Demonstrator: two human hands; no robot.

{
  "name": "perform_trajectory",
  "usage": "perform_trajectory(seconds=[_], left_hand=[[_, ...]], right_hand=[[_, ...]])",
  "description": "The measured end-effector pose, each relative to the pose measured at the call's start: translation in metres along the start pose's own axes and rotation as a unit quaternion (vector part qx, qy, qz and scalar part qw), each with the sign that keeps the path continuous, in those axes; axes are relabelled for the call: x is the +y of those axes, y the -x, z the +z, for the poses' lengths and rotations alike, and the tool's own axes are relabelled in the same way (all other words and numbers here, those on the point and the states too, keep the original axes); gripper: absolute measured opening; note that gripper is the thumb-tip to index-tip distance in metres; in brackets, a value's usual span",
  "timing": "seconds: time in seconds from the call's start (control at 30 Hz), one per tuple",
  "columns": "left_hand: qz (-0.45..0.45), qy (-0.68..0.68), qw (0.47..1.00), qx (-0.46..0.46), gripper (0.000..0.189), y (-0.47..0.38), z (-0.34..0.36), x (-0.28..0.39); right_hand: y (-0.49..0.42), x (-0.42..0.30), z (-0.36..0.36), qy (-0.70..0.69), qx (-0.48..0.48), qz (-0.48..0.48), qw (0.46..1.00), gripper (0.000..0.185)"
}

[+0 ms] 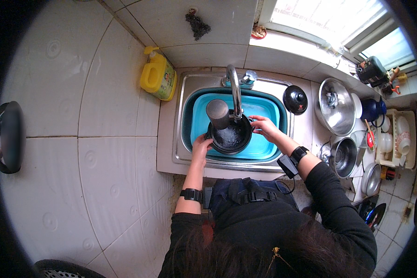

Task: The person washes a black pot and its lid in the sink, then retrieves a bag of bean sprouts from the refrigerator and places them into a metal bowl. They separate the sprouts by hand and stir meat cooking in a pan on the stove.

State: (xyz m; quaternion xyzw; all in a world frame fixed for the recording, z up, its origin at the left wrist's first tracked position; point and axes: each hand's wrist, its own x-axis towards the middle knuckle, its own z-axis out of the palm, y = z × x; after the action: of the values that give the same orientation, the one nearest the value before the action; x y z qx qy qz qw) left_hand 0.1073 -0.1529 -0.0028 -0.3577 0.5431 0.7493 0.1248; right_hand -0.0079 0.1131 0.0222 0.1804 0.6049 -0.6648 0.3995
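Note:
A black two-handled pot (231, 137) with bubbly water inside is held under the chrome faucet (233, 83). My left hand (201, 147) grips its left handle. At the right handle is my right hand (263, 127), its fingers on or around the handle. A grey cylindrical piece (217, 110), apparently at the faucet, covers part of the pot's upper left. Below the pot lies a light-blue plastic basin (271, 107) within a darker teal tub, in the stainless steel sink (183, 81). A black pot lid (295, 99) rests on the counter right of the sink.
A yellow detergent jug (158, 76) stands by the left wall. Steel bowls (336, 107), a dark-coated pan (343, 157) and a dish rack (410, 139) crowd the right counter. Beyond them a blue flame burns at a gas stove (371, 215). A black device on a cable hangs near my right wrist.

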Motion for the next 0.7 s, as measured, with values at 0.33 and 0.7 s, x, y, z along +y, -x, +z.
perform_trajectory(seconds=[0.33, 0.7], left_hand=[[0.005, 0.012, 1.000, -0.008, 0.049, -0.0047, -0.0030, -0.0066], [-0.007, 0.014, 1.000, 0.005, 0.048, -0.0018, 0.0006, -0.0039]], right_hand=[[0.0007, 0.0013, 0.0002, -0.004, 0.005, 0.003, 1.000, 0.042], [0.0011, 0.0028, -0.0011, -0.013, -0.002, 0.001, 1.000, 0.042]])
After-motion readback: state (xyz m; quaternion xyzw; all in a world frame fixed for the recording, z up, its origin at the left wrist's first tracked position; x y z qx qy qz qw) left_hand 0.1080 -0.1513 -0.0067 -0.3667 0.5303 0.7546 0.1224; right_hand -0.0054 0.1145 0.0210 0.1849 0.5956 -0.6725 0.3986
